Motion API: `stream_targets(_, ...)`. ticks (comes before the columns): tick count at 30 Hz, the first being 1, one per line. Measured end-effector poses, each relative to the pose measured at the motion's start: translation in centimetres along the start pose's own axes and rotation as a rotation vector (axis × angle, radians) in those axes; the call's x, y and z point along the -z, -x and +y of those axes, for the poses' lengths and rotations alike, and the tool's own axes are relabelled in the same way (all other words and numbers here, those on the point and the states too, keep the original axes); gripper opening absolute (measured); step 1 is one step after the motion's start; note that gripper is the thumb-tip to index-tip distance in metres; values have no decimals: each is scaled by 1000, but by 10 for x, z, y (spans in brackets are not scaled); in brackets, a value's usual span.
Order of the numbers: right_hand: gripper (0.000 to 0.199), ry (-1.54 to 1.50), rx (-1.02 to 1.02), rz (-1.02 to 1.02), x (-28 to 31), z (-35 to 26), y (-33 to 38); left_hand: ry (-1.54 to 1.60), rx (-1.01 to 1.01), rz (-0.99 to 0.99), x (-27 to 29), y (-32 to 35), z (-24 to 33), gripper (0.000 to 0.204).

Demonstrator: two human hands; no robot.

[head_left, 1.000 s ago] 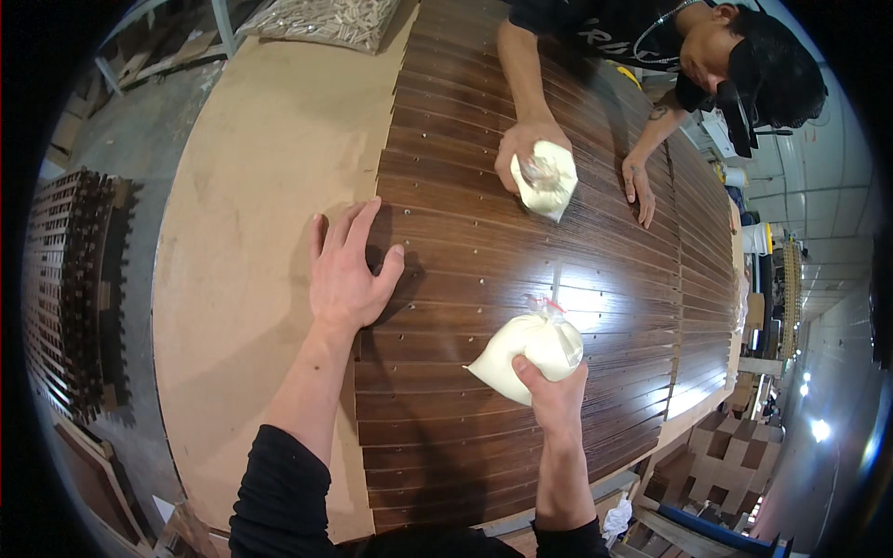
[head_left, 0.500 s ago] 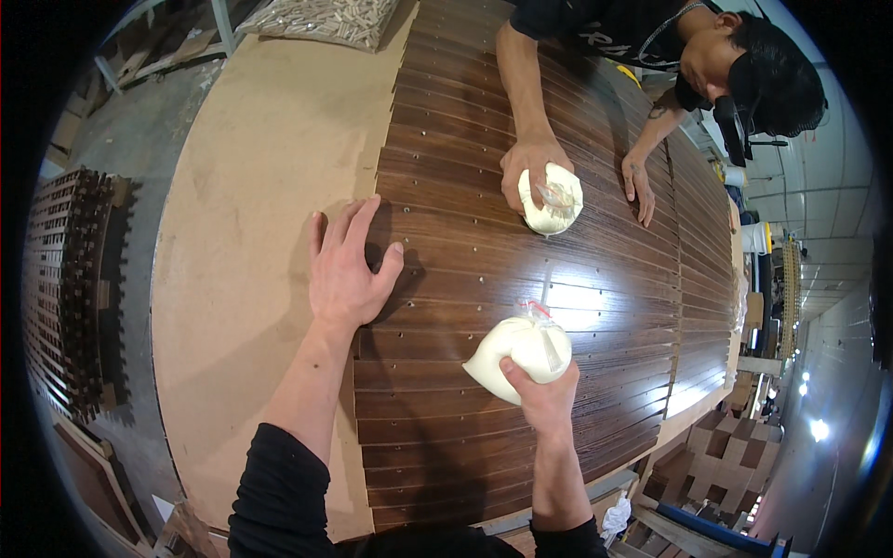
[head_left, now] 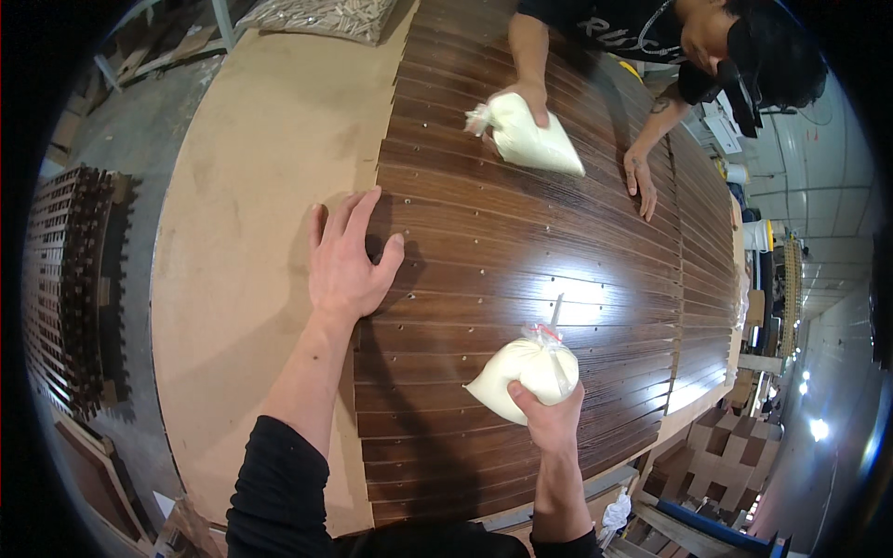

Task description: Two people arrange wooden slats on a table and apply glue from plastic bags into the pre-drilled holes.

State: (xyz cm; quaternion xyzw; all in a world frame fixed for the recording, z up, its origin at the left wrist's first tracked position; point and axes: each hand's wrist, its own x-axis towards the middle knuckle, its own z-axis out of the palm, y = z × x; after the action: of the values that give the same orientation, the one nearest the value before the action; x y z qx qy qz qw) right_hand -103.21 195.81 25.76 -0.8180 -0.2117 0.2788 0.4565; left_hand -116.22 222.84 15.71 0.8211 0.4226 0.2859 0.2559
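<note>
The dark slat panel (head_left: pixel 521 270) is the landmark here: a long run of narrow brown wooden strips laid side by side on a tan workbench board (head_left: pixel 260 186), which shows bare to the panel's left. Small holes dot the strips in rows. Judging from how things lie, the work looks partway through at most: no filler shows in the holes near the person, though at this size they are too small to read for certain, and the strips stretch on well past both workers.

At the panel's far end a co-worker leans over it, one hand gripping a second white bag (head_left: pixel 532 139) and the other resting flat on the strips further along to the right.

The left hand (head_left: pixel 346 265) lies flat with fingers spread, pressed down across the panel's left edge, palm half on the strips and half on the bare board.

The right hand (head_left: pixel 551 418) is over the near part of the panel, closed in a squeeze around the white filler bag (head_left: pixel 523 374). The bag sits just ahead of the knuckles, bulging out to the left of the fist, its tied neck and thin nozzle (head_left: pixel 555 312) pointing away from the person toward the middle of the panel, the tip at or just above a strip.
</note>
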Motion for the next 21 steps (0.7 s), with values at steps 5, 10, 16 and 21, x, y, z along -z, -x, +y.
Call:
stream_targets(5, 62, 40, -10, 5, -2, 3, 1, 10, -8, 7, 1, 0, 0, 62)
stream_targets(10, 62, 45, -18, 13, -4, 4, 3, 20, 14, -37, 4, 0, 2, 60)
stream_targets(16, 64, 43, -13, 16, -9, 5, 7, 18, 13, -27, 4, 1, 1, 59)
stream_targets(21, 66, -9, -21, 70, 8, 16, 20, 13, 4, -21, 1, 0, -1, 62)
